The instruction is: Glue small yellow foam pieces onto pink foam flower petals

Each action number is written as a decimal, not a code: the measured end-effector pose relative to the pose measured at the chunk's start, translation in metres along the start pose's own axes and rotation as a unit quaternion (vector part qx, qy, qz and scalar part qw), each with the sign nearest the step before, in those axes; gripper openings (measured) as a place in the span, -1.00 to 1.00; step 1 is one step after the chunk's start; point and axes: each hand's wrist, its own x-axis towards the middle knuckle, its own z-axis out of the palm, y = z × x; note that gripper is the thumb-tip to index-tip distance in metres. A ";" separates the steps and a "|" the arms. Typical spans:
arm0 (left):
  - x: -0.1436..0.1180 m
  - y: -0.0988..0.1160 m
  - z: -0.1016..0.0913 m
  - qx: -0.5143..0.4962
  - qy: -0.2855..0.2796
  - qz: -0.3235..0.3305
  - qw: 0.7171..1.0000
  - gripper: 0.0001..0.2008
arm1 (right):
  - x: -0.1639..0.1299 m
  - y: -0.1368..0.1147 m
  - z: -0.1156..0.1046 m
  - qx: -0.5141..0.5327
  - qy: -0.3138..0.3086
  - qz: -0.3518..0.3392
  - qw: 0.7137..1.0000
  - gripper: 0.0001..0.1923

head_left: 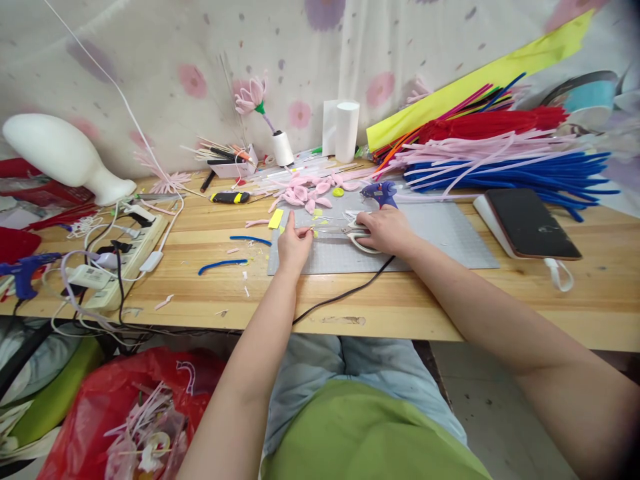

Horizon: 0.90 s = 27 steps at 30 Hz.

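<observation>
My left hand [294,248] hovers at the left part of the grey cutting mat [440,243], thumb and forefinger pinched together. Something tiny and yellowish shows at its fingertips, too small to name. My right hand [386,231] is closed around the white handles of a pair of scissors [361,241], whose blades point left toward my left fingertips. Just behind my right hand lies a purple glue gun [381,193]. Pink fuzzy petals [303,193] are heaped at the mat's back edge, near a small yellow piece [275,219] and a round yellow bit [338,192].
Bundles of blue pipe cleaners [500,177] and pink ones lie at the back right, behind a phone [533,223] on a stand. A power strip [133,260] with tangled cords sits left, near a white foam head [55,153]. A black cord [345,293] crosses the table's front.
</observation>
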 end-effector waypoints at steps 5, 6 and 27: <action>0.001 -0.002 0.001 -0.034 -0.012 -0.020 0.999 -0.27 | 0.001 0.001 0.002 0.009 -0.005 -0.002 1.000 -0.60; 0.002 -0.003 0.002 -0.050 -0.010 -0.026 0.998 -0.26 | 0.001 0.001 0.002 0.009 -0.006 -0.001 1.000 -0.60; 0.003 0.007 0.003 -0.231 -0.001 -0.149 0.962 -0.14 | -0.002 0.000 -0.002 -0.012 -0.005 0.004 1.000 -0.63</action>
